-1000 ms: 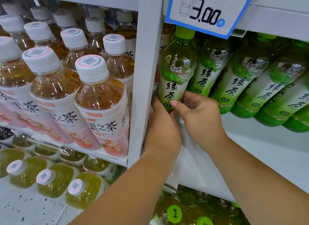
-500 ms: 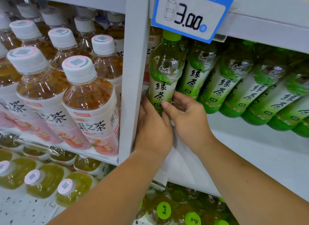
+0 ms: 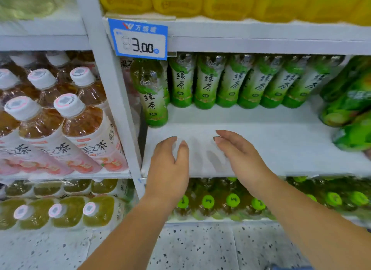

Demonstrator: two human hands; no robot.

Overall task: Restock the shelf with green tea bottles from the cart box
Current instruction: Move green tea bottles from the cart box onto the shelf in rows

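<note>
A green tea bottle (image 3: 153,97) stands upright at the left end of the white shelf (image 3: 261,141), in front of a back row of several green tea bottles (image 3: 236,82). My left hand (image 3: 168,167) hovers over the shelf's front edge, below that bottle, fingers relaxed and holding nothing. My right hand (image 3: 239,155) is beside it to the right, also relaxed and empty. Neither hand touches a bottle. The cart box is out of view.
A white upright post (image 3: 112,101) divides the bays; peach tea bottles (image 3: 80,133) fill the left bay. A 3.00 price tag (image 3: 140,38) hangs above. Other green bottles (image 3: 349,109) lie at the far right. Green-capped bottles (image 3: 232,201) fill the shelf below; speckled floor underneath.
Both hands have let go of the leftmost green tea bottle and drawn back toward the shelf's front edge. The bottle stays standing. The camera has pulled back and tilted up.
</note>
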